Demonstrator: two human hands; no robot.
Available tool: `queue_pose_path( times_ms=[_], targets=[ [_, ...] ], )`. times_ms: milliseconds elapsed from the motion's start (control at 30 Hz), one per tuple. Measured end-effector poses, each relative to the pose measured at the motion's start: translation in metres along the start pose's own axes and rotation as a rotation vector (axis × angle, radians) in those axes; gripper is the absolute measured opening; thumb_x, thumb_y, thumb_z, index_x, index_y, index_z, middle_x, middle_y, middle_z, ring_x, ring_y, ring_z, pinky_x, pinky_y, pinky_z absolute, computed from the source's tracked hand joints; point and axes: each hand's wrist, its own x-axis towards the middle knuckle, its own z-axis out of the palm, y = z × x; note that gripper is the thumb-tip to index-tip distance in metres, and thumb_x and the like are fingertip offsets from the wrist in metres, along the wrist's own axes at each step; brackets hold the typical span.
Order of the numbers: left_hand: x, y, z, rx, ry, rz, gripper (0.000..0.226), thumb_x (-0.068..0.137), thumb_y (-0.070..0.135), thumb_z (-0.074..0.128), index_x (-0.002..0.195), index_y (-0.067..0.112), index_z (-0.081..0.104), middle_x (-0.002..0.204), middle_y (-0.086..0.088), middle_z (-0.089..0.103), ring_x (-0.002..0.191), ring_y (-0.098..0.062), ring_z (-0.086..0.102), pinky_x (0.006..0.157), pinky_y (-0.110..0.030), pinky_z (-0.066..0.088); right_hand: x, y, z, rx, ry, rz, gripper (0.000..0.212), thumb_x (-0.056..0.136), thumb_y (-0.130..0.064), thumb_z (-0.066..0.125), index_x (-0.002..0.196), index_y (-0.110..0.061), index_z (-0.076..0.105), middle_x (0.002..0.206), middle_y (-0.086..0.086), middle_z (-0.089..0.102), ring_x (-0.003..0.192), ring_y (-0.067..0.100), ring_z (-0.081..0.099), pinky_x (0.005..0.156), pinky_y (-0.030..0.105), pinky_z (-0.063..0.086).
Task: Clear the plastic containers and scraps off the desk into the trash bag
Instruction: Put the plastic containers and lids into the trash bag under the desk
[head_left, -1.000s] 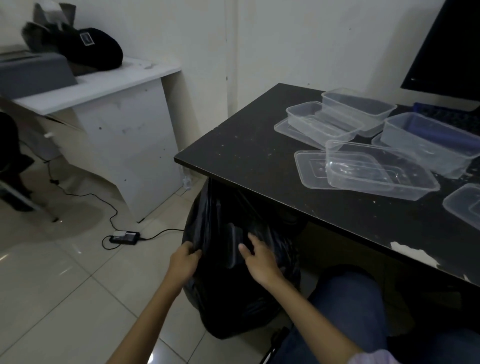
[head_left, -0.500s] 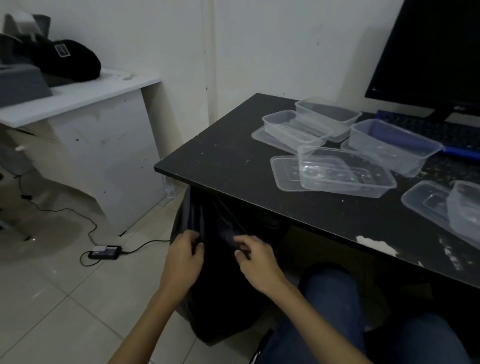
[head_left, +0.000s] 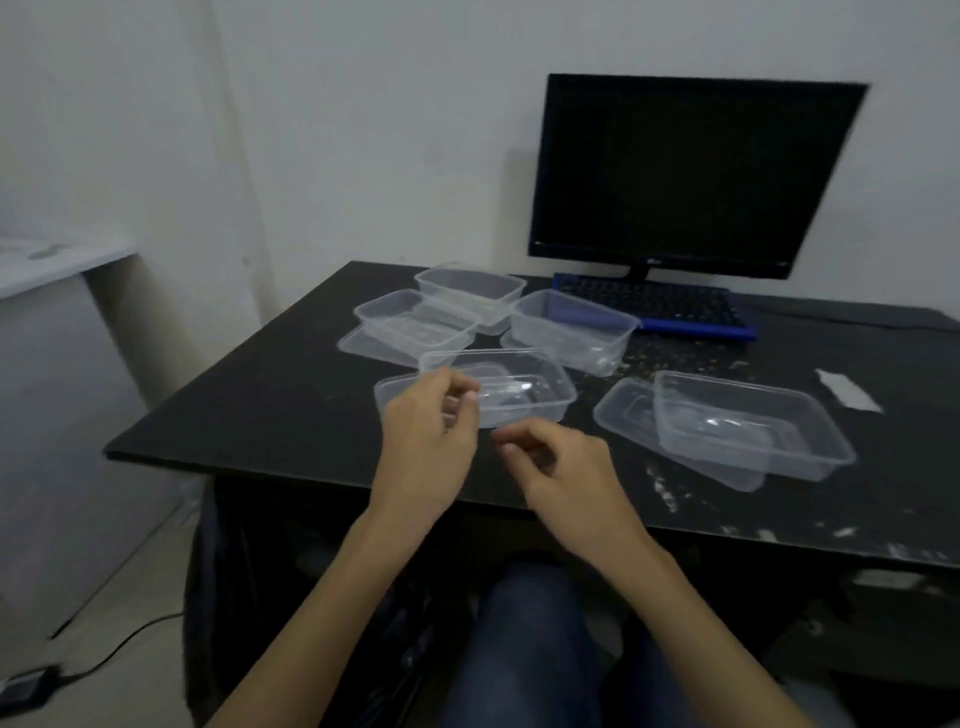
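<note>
Left hand (head_left: 428, 441) and right hand (head_left: 563, 478) hover over the desk's (head_left: 270, 400) near edge, fingers loosely curled, holding nothing (blurred). Nearest container (head_left: 519, 387) sits at 12 o'clock of the left hand, long axis left-right. Bare desk at 9 o'clock. Trash bag (head_left: 244, 597) below the edge.

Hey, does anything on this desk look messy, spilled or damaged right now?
Yes. Pale crumbs and scraps are scattered across the black desk near the blue keyboard, and the front edge shows whitish patches, either chipped or smeared. The clear containers sit jumbled, some resting askew on loose lids.
</note>
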Motion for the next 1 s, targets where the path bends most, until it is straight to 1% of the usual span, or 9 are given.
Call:
queue_pose_path(
  times_ms=[133,233,333,433,600,667,800,933,1000],
  targets=[
    [0.02,0.027,0.063,-0.036,-0.166,0.002,0.009,0.089,0.016,0.055,0.084,0.022,0.059,0.078,0.011,0.058,0.068,0.008,0.051,0.06,0.001,0.037,0.011,0.029,-0.058,-0.119,0.12,0.068,0.015,0.09,-0.014,0.059,0.097,-0.022,0.07,0.086,-0.01,0.068,0.075,-0.008,0.059,0.065,-0.001,0.04],
    [0.029,0.041,0.113,-0.067,-0.291,-0.058,0.004,0.09,0.019,0.055,0.091,0.022,0.058,0.089,0.005,0.061,0.071,0.003,0.051,0.058,-0.003,0.038,0.015,0.056,-0.105,-0.228,0.262,0.173,0.014,0.089,-0.017,0.06,0.098,-0.025,0.067,0.091,-0.009,0.066,0.076,-0.006,0.055,0.062,0.001,0.039],
    [0.034,0.05,0.15,-0.114,-0.377,-0.154,0.02,0.09,0.02,0.055,0.109,0.014,0.058,0.113,-0.004,0.061,0.089,-0.009,0.055,0.076,-0.017,0.041,0.015,0.085,-0.148,-0.344,0.362,0.32,0.023,0.089,-0.02,0.059,0.111,-0.022,0.064,0.111,-0.002,0.062,0.095,0.008,0.054,0.082,0.019,0.041],
    [0.037,0.053,0.174,-0.135,-0.422,-0.23,0.03,0.09,0.02,0.054,0.119,0.013,0.053,0.121,-0.004,0.057,0.084,-0.006,0.053,0.072,-0.019,0.041,0.011,0.11,-0.176,-0.421,0.376,0.461,0.039,0.091,-0.025,0.057,0.128,-0.015,0.053,0.134,0.01,0.05,0.123,0.027,0.044,0.099,0.037,0.038],
    [0.042,0.058,0.201,-0.126,-0.456,-0.331,0.027,0.088,0.022,0.056,0.113,0.013,0.053,0.112,-0.005,0.059,0.103,-0.02,0.056,0.094,-0.037,0.046,0.008,0.139,-0.194,-0.29,0.379,0.627,0.052,0.095,-0.031,0.049,0.14,-0.007,0.038,0.14,0.016,0.044,0.126,0.032,0.043,0.094,0.034,0.036],
    [0.048,0.06,0.208,-0.156,-0.455,-0.329,0.022,0.088,0.022,0.055,0.109,0.014,0.051,0.108,-0.005,0.06,0.099,-0.02,0.057,0.09,-0.035,0.046,0.013,0.145,-0.196,-0.211,0.383,0.633,0.05,0.096,-0.033,0.047,0.138,-0.007,0.041,0.137,0.015,0.047,0.122,0.03,0.046,0.086,0.029,0.034],
    [0.071,0.064,0.224,-0.198,-0.443,-0.315,0.013,0.09,0.018,0.054,0.101,0.017,0.047,0.1,-0.004,0.058,0.086,-0.018,0.055,0.081,-0.036,0.046,0.038,0.156,-0.205,-0.145,0.438,0.606,0.048,0.095,-0.034,0.048,0.136,-0.009,0.043,0.136,0.012,0.049,0.114,0.028,0.051,0.088,0.035,0.042],
    [0.106,0.063,0.25,-0.187,-0.439,-0.363,0.011,0.089,0.015,0.051,0.099,0.01,0.048,0.086,-0.004,0.054,0.067,-0.014,0.048,0.058,-0.031,0.04,0.077,0.174,-0.219,-0.061,0.45,0.631,0.045,0.094,-0.031,0.048,0.132,-0.008,0.045,0.131,0.011,0.053,0.112,0.025,0.053,0.091,0.036,0.043],
    [0.122,0.061,0.266,-0.182,-0.443,-0.384,0.009,0.092,0.017,0.049,0.097,0.012,0.045,0.09,-0.006,0.053,0.067,-0.014,0.047,0.059,-0.031,0.037,0.096,0.185,-0.224,-0.065,0.437,0.655,0.045,0.095,-0.031,0.048,0.133,-0.008,0.045,0.13,0.012,0.053,0.113,0.026,0.052,0.089,0.035,0.043]
  ],
)
